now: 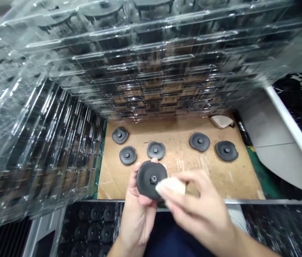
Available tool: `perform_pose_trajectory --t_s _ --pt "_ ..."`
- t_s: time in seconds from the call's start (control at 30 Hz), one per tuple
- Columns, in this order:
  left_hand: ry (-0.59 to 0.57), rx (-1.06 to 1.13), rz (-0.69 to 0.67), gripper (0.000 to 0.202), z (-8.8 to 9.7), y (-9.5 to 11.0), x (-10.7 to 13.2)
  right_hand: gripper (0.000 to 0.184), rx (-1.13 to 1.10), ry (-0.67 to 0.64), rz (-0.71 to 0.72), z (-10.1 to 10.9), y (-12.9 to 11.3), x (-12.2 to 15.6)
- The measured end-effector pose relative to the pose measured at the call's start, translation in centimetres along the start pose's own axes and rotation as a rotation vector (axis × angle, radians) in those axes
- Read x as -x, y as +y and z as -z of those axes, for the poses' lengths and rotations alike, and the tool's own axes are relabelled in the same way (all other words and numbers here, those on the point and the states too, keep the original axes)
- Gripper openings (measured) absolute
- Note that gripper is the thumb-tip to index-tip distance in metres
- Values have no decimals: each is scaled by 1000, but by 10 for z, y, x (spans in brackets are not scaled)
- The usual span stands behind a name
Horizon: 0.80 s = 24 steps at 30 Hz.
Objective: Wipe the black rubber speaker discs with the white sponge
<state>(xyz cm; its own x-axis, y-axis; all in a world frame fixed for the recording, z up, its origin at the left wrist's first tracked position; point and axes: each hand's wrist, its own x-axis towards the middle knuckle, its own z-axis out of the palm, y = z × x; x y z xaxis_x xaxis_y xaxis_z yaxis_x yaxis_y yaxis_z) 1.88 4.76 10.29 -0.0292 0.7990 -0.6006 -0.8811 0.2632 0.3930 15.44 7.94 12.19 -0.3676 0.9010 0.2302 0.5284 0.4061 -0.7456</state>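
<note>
A round black plastic disc (144, 178) with a small raised hub in its middle is held in my left hand (140, 221), fingers wrapped around its edge. My right hand (206, 207) pinches a folded white cloth (174, 185), which is at the disc's right side near the hub. Motion blurs the right hand and cloth, so firm contact is hard to confirm. Similar discs lie hub-up beyond my hands: a disc (155, 150) just behind the held one, two to the left (120, 135), and two to the right (199, 141).
Cardboard (177, 164) covers the work surface. Tall stacks of clear plastic trays stand at the back (151, 67) and left (46, 117). A second whitish cloth (221, 121), a dark pen-like tube (242, 127) and a white-edged bin (271, 132) are at right. A tray of discs (93, 232) sits lower left.
</note>
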Motion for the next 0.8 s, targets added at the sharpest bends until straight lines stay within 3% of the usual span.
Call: perform_pose_trajectory --t_s 0.17,0.37,0.47,0.6,0.8 --pt "-34 38 77 43 1 6 3 23 -20 -199 195 21 29 -27" --pt "-122 31 249 39 6 13 7 29 -50 -368 248 37 29 -31" --pt "-127 31 266 37 9 16 8 25 -43 -325 286 37 27 -32" --pt "-129 15 334 46 13 22 11 28 -46 -332 217 37 24 -28" --pt "-114 18 376 44 8 23 13 25 -39 -293 239 37 25 -23"
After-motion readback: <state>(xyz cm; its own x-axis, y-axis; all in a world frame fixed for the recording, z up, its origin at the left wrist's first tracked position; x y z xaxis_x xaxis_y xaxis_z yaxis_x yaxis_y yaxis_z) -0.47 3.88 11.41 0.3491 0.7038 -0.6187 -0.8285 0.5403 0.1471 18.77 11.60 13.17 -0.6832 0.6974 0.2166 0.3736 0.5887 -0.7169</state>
